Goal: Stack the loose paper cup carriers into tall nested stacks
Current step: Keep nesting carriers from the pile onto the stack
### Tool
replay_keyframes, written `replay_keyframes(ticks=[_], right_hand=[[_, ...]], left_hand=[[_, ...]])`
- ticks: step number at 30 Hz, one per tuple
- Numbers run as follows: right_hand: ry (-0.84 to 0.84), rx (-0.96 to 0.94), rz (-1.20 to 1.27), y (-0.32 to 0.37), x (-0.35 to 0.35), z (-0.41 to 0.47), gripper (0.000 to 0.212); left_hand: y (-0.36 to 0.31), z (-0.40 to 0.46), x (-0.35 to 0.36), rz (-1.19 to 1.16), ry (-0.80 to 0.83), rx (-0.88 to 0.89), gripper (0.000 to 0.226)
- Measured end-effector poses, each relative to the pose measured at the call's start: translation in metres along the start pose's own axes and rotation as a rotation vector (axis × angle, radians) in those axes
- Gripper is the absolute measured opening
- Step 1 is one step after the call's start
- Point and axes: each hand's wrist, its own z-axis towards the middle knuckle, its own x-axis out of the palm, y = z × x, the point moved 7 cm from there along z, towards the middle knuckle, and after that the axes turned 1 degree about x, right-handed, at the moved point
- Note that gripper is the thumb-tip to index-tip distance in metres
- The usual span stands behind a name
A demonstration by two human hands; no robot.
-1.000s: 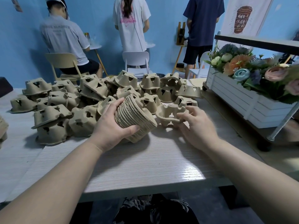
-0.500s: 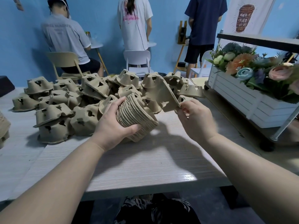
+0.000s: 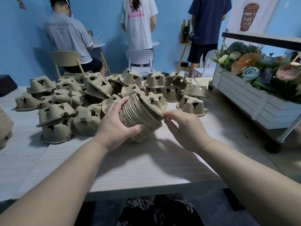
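The carrier (image 3: 147,103) – lifted half a second ago – now caps the nested stack (image 3: 138,118); left hand (image 3: 117,126) grips it, right hand (image 3: 184,128) pinches the rim.

Bare forearms, no sleeves; dark patterned trousers (image 3: 156,211).
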Motion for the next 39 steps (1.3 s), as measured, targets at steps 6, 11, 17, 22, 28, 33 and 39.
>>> replay_keyframes(ticks=[6,11,17,22,28,33,39], right_hand=[[0.060,-0.036,-0.002,0.005,0.010,-0.003,0.030],[0.090,0.009,-0.029,-0.005,0.003,-0.008,0.034],[0.042,0.358,-0.231,-0.078,-0.021,0.001,0.036],[0.264,0.544,-0.337,-0.117,-0.014,0.009,0.048],[0.416,0.605,-0.339,-0.138,0.004,0.006,0.045],[0.380,0.590,-0.300,-0.129,-0.004,-0.002,0.038],[0.335,0.508,-0.189,-0.108,-0.024,-0.014,0.021]], left_hand=[[-0.001,0.000,-0.002,0.012,-0.006,0.021,0.109],[-0.002,0.000,0.000,-0.031,-0.003,0.060,0.107],[-0.015,0.012,0.020,-0.087,0.012,0.092,0.104],[-0.029,0.023,0.041,-0.101,0.036,0.105,0.105],[-0.032,0.024,0.050,-0.032,0.051,0.100,0.107],[-0.027,0.023,0.048,-0.049,0.042,0.077,0.106],[-0.031,0.023,0.049,-0.052,0.035,0.077,0.108]])
